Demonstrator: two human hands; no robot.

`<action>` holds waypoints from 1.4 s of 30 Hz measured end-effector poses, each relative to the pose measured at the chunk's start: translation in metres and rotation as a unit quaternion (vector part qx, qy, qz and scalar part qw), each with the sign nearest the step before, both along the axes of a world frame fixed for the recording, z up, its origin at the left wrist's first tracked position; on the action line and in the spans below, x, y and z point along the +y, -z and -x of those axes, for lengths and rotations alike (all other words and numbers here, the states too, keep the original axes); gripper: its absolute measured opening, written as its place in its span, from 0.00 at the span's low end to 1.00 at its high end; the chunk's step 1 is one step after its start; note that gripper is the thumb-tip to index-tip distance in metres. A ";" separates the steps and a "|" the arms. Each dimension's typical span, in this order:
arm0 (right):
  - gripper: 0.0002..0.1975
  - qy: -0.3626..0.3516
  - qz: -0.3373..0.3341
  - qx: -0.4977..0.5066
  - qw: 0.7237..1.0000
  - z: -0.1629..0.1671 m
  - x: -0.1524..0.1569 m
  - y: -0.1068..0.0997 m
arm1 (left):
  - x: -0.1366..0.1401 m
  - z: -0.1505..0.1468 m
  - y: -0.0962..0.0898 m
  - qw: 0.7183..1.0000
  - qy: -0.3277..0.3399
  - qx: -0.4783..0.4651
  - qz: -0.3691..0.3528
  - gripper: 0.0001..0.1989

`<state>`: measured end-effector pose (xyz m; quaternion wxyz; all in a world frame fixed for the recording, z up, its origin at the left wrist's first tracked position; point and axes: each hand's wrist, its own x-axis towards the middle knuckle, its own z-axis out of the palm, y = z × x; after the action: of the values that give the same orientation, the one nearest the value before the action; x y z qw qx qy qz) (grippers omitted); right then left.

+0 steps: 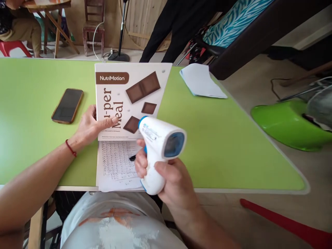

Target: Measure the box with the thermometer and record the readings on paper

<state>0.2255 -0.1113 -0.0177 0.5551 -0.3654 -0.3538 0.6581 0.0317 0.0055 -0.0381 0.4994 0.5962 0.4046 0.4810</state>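
Note:
A white box (111, 114) printed with "NutriMotion" and chocolate pieces is gripped at its left side by my left hand (90, 126), the thumb lying across its front. My right hand (173, 176) is wrapped round the handle of a white and blue infrared thermometer (155, 138). The thermometer's front end points at the lower right part of the box, and its dark display faces me. Below the box lie sheets of handwritten paper (116, 162), partly covered by it, with a black pen (132, 158) on them.
The green table (220, 152) carries a smartphone (67, 105) on the left and a stack of white paper (202, 81) at the far right. Beyond the table stand a person in black trousers (171, 27), a microphone stand base (118, 56) and a wooden chair (93, 31). A green plastic seat (287, 124) is at right.

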 end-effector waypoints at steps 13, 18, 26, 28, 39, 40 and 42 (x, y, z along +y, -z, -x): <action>0.14 -0.006 0.038 -0.025 0.999 0.017 0.002 0.026 | 0.005 0.004 0.003 0.999 0.012 0.044 -0.007 0.29; 0.13 -0.011 0.019 -0.024 0.999 0.014 0.002 0.032 | 0.005 0.005 0.002 0.999 0.010 0.047 0.000 0.29; 0.14 -0.013 0.028 -0.030 0.999 0.011 0.004 0.032 | 0.004 0.006 -0.001 0.998 0.002 0.061 0.010 0.29; 0.14 -0.012 0.024 -0.030 0.999 0.011 0.004 0.031 | 0.003 0.005 -0.004 0.998 0.004 0.066 0.013 0.30; 0.16 -0.023 0.024 -0.039 0.999 0.011 0.005 0.026 | 0.001 0.000 -0.012 0.997 0.010 0.071 0.028 0.31; 0.16 -0.022 0.028 -0.041 0.999 0.011 0.005 0.026 | 0.001 0.000 -0.013 0.997 0.018 0.069 0.028 0.31; 0.15 -0.021 0.031 -0.045 0.998 0.011 0.005 0.026 | 0.001 0.001 -0.015 0.997 0.040 0.067 0.029 0.30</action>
<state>0.2148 -0.1066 -0.0438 0.5135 -0.4040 -0.3656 0.6629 0.0309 0.0065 -0.0232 0.5073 0.6278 0.4268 0.4078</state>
